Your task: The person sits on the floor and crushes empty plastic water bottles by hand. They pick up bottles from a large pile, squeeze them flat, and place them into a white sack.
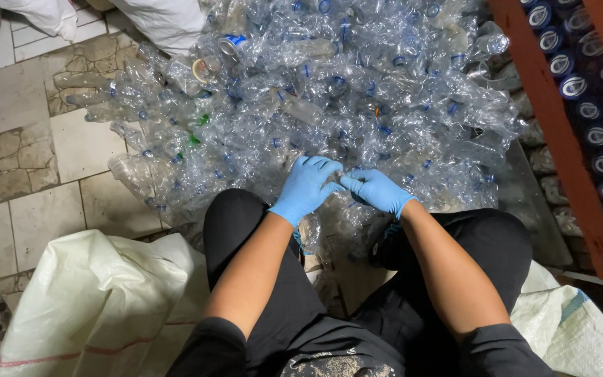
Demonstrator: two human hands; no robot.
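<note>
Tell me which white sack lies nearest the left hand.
The big sack at lower left, beside the left knee. The left hand is closer to it than to the sacks at the top or lower right.

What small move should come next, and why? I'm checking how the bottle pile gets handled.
Probably twist or pull the small piece pinched between both hands: the left hand and right hand meet fingertip to fingertip on a clear plastic bottle at the pile's near edge.

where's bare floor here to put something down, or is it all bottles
Bare tiled floor lies at the left, bordered by the pile of clear plastic bottles, the white woven sack below and white bags at the top. Everywhere ahead is crowded: bottles run from both gloved hands, left hand and right hand, to the red beam.
</note>
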